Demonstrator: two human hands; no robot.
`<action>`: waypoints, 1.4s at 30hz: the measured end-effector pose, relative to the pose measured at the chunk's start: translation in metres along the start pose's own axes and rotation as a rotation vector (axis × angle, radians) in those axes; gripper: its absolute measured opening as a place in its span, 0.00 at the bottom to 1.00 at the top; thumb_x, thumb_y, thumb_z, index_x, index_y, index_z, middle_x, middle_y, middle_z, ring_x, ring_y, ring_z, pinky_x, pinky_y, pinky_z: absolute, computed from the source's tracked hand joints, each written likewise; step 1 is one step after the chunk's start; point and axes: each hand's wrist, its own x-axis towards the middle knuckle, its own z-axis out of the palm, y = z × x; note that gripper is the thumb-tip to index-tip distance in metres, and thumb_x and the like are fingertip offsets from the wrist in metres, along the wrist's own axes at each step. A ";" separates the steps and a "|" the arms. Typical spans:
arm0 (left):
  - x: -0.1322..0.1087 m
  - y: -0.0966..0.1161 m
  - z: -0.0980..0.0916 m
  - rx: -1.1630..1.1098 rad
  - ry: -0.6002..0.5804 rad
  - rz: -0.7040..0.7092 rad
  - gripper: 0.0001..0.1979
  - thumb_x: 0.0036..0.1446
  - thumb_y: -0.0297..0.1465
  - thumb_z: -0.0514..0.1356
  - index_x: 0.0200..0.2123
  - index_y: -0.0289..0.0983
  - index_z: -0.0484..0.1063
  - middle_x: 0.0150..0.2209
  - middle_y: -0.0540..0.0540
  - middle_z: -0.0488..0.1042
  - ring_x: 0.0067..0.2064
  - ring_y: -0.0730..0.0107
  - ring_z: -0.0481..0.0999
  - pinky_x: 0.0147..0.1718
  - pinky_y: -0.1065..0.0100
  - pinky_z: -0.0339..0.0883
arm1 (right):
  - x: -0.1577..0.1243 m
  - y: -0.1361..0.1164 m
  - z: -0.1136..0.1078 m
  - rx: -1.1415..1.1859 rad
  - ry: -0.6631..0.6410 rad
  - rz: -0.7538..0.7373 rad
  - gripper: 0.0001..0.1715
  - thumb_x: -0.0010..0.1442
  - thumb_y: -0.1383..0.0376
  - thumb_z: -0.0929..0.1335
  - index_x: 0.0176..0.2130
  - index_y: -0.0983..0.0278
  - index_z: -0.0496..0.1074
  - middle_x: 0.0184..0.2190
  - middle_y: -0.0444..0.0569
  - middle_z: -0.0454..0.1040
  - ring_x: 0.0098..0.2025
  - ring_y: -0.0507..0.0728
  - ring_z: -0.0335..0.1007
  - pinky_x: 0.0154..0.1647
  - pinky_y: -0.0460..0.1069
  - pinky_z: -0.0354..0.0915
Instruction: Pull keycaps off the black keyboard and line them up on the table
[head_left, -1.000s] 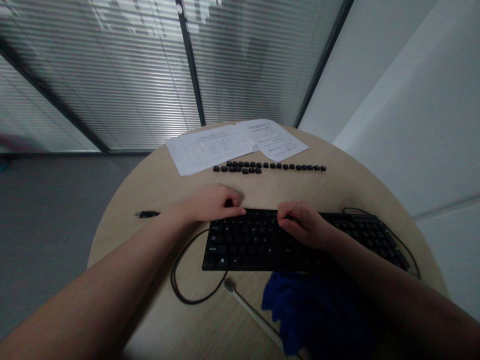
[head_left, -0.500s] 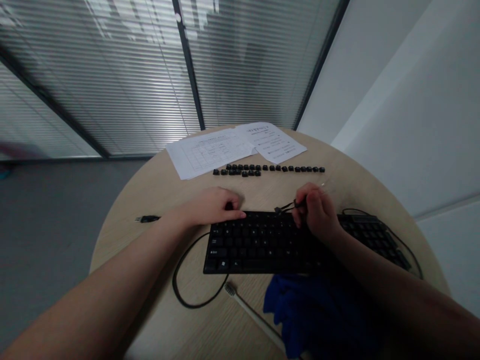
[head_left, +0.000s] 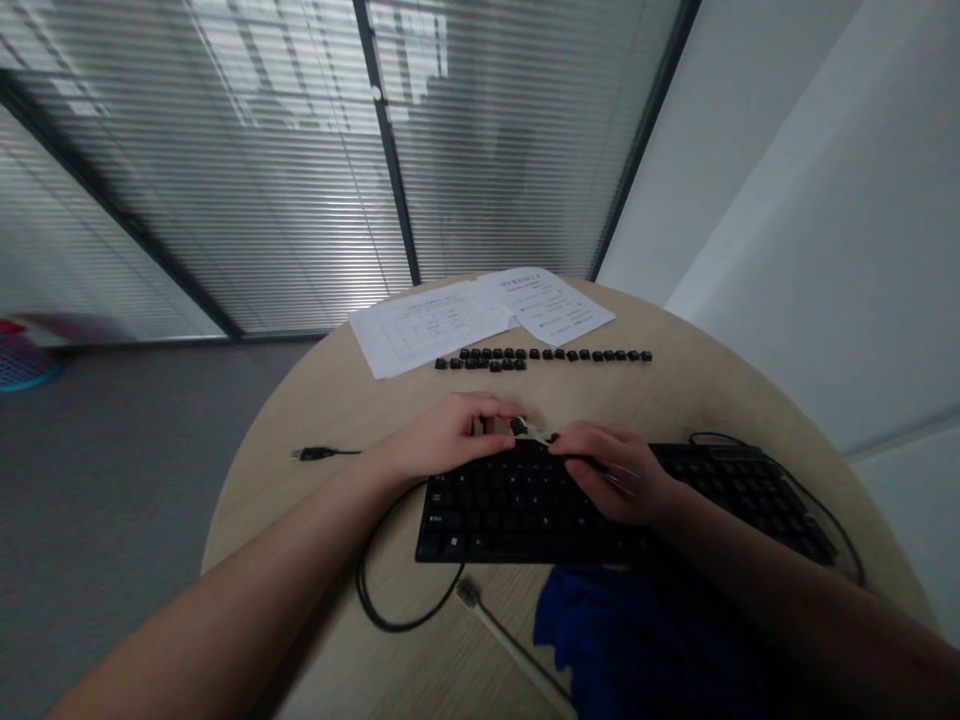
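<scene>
A black keyboard [head_left: 517, 505] lies on the round wooden table. My left hand [head_left: 461, 432], above its upper left edge, pinches a small black keycap [head_left: 518, 426] between thumb and fingertips. My right hand [head_left: 619, 470] is closed round a thin wire tool [head_left: 541, 437], whose tip meets the keycap. Part of the keyboard is hidden under my right hand. Loose black keycaps [head_left: 559, 355] stand in two rows beyond the keyboard.
Printed papers [head_left: 435, 325] lie at the table's far side. Nearer me are a toothbrush [head_left: 510, 645] and a blue cloth [head_left: 607, 635]. A USB plug [head_left: 313, 454] sits at the left, with cable looping beside the keyboard. A basket [head_left: 22, 358] stands on the floor.
My left hand has moved right and now pinches a keycap. My right hand has turned and moved left, bringing the tool to it. The view has shifted slightly.
</scene>
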 end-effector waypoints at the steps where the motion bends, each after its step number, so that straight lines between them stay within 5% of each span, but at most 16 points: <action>1: 0.000 -0.001 0.002 -0.053 -0.009 -0.011 0.19 0.61 0.38 0.62 0.54 0.37 0.76 0.40 0.44 0.80 0.37 0.67 0.76 0.36 0.65 0.69 | 0.000 -0.001 0.000 -0.010 -0.016 -0.017 0.12 0.66 0.71 0.65 0.48 0.61 0.71 0.36 0.50 0.80 0.35 0.54 0.78 0.36 0.48 0.72; 8: 0.001 -0.011 0.008 -0.337 -0.043 -0.093 0.13 0.58 0.36 0.66 0.43 0.35 0.79 0.37 0.45 0.81 0.37 0.67 0.78 0.38 0.65 0.70 | -0.002 0.001 0.001 0.007 -0.039 -0.039 0.15 0.65 0.72 0.65 0.50 0.61 0.73 0.39 0.51 0.82 0.38 0.55 0.80 0.39 0.47 0.74; 34: -0.001 -0.020 0.005 -0.399 0.041 -0.190 0.12 0.51 0.38 0.70 0.34 0.35 0.78 0.31 0.47 0.78 0.31 0.72 0.74 0.31 0.69 0.66 | 0.000 -0.001 0.003 -0.038 -0.046 -0.104 0.15 0.65 0.71 0.65 0.49 0.61 0.74 0.42 0.51 0.82 0.40 0.54 0.80 0.42 0.48 0.74; 42: 0.002 -0.022 -0.006 -0.305 0.245 -0.135 0.14 0.55 0.36 0.67 0.43 0.35 0.79 0.29 0.51 0.71 0.30 0.74 0.67 0.31 0.69 0.60 | -0.002 0.002 -0.002 -0.208 0.153 -0.096 0.08 0.66 0.65 0.63 0.40 0.61 0.72 0.37 0.52 0.76 0.37 0.59 0.72 0.41 0.55 0.70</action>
